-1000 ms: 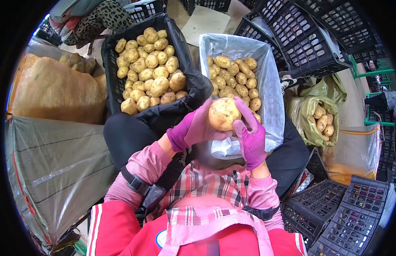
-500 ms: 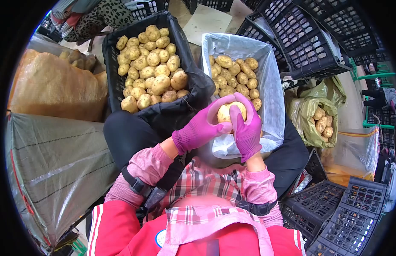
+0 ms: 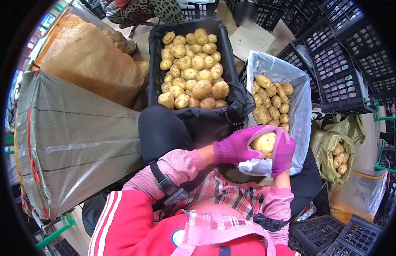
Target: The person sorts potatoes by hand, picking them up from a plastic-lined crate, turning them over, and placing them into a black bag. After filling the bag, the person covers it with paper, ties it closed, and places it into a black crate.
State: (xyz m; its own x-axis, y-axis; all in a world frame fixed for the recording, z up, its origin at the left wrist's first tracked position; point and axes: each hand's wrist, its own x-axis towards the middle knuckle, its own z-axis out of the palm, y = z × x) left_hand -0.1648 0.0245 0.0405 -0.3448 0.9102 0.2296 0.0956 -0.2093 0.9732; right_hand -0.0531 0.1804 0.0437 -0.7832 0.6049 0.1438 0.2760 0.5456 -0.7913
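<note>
Between my two purple-gloved hands is a large pale potato (image 3: 264, 143), held above the near end of a crate lined with white plastic (image 3: 301, 123). My left hand (image 3: 237, 146) wraps its left side, and my right hand (image 3: 284, 150) closes round its right side. Smaller potatoes (image 3: 272, 100) lie inside that white-lined crate, behind my hands. To the left stands a black-lined crate (image 3: 155, 55) heaped with larger potatoes (image 3: 193, 70).
At left are a big orange woven sack (image 3: 87, 64) and a grey-green sheet-covered bulk (image 3: 78, 141). Black plastic crates (image 3: 334, 72) stack at the right, beside a green bag (image 3: 322, 149) of potatoes. Another person's patterned trousers (image 3: 151, 10) show at the top.
The view has swung, so the crates and sacks sit further right and lower in it. Both hands still hold the potato, which appears turned a little between them.
</note>
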